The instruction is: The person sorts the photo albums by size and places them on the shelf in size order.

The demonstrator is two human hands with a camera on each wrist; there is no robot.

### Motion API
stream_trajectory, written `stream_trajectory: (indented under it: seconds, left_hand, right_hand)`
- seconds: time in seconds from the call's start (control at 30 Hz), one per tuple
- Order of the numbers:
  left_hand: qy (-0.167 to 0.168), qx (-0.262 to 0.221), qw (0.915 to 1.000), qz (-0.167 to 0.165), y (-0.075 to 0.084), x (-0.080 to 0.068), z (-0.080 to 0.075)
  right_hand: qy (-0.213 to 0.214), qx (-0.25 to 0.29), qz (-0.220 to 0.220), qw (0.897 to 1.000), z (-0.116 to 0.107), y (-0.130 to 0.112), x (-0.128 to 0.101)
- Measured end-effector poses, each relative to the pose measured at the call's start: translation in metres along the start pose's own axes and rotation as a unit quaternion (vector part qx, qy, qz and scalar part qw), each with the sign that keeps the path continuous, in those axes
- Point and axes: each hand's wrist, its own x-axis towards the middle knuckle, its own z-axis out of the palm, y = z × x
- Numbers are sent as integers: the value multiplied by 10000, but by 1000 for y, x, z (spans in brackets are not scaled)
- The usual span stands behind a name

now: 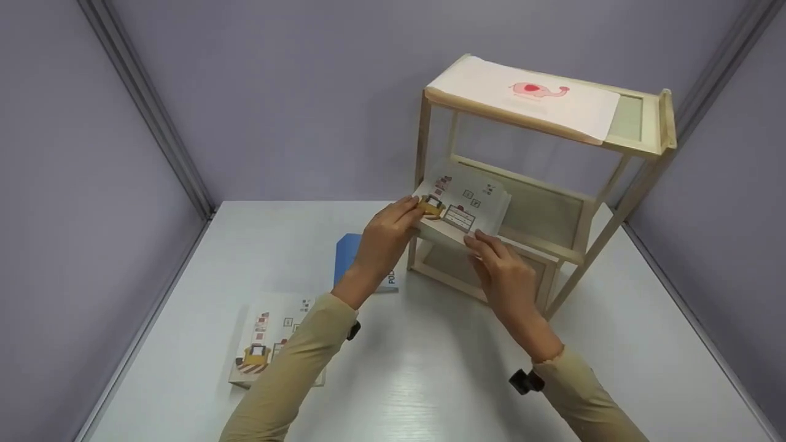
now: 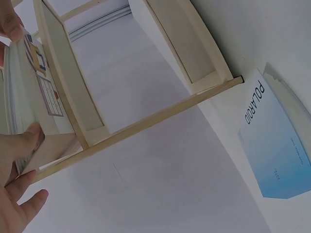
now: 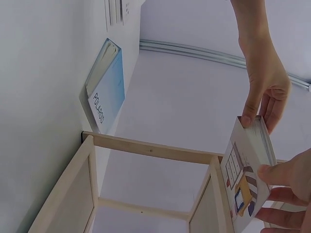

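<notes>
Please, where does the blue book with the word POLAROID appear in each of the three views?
Head view: the blue book lies on the table left of the wooden shelf, mostly hidden behind the left hand.
Left wrist view: the book is at the right edge, its title readable.
Right wrist view: the book is upper left, its title readable.
Shared landmark: the wooden shelf frame, beside the book in every view.

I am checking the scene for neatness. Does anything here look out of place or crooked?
Slightly. The elephant sheet on the wooden shelf's top tier sticks out past the front edge. The book held by the left hand and right hand sits only partly on the middle tier. Nothing is spilled or damaged.
</notes>
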Motion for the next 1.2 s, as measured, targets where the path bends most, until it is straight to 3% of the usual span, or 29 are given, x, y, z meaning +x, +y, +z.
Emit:
stream_trajectory:
  seconds: [0.53,1.2]
  left_hand:
    - [-68,-303,9995,-114,-1,8,5]
    - [-285,-262,9988,-287,-3,13,10]
  right_hand:
    - [-165,238,117,9995,2,8,7]
    - [-507,356,420,9972,2,12,12]
